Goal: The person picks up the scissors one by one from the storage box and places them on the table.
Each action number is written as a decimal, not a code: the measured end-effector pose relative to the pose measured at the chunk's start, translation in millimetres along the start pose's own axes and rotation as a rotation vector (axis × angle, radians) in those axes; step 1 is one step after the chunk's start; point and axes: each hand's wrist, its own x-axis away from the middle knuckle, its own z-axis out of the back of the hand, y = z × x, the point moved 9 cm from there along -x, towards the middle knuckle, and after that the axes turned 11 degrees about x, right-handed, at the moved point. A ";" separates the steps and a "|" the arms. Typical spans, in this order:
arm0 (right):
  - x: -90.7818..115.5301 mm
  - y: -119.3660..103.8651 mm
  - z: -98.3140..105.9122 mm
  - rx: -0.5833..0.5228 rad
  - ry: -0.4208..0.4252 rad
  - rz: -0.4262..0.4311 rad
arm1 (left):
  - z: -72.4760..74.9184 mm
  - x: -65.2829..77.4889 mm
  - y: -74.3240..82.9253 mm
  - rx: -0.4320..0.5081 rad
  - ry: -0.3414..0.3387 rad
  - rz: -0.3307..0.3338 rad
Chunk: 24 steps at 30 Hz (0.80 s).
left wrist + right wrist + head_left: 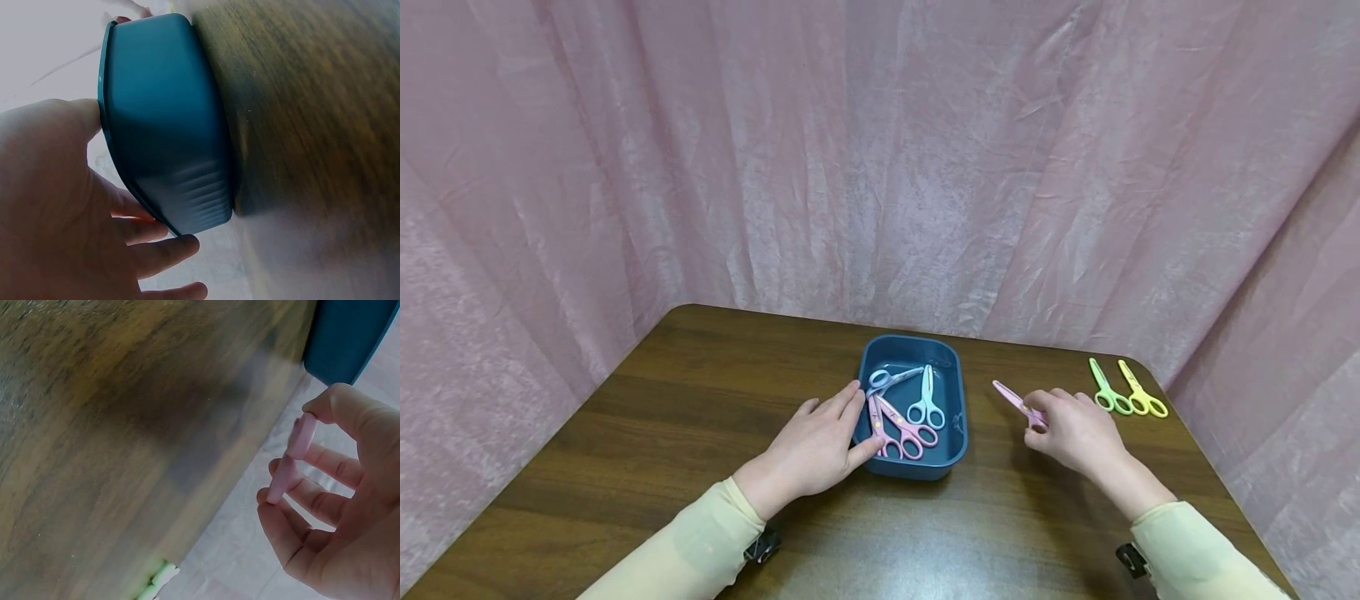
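Note:
A pair of pink scissors is pinched by my right hand near its handle loops, blades pointing forward and left; the right wrist view shows thumb and fingers around the pink handle. My left hand rests along the left rim of a dark blue bin, its fingers fairly straight and the thumb over the edge. Inside the bin lie blue scissors, pale aqua scissors and two pink pairs, one of them the right-hand pink scissors.
Green scissors and yellow scissors lie side by side at the table's far right corner. The brown wooden table meets a pink curtain behind its far edge, and the curtain continues on both sides.

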 end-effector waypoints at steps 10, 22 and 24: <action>1.3 2.8 -12.3 0.009 -0.089 -0.003 | -1.7 -0.8 -1.6 0.000 -0.010 0.006; 2.0 4.2 -19.8 0.013 -0.093 -0.010 | -2.6 -0.7 -2.6 -0.008 -0.002 0.002; 2.9 4.1 -20.4 0.006 -0.088 -0.010 | -2.2 -0.8 -2.2 -0.008 -0.003 0.002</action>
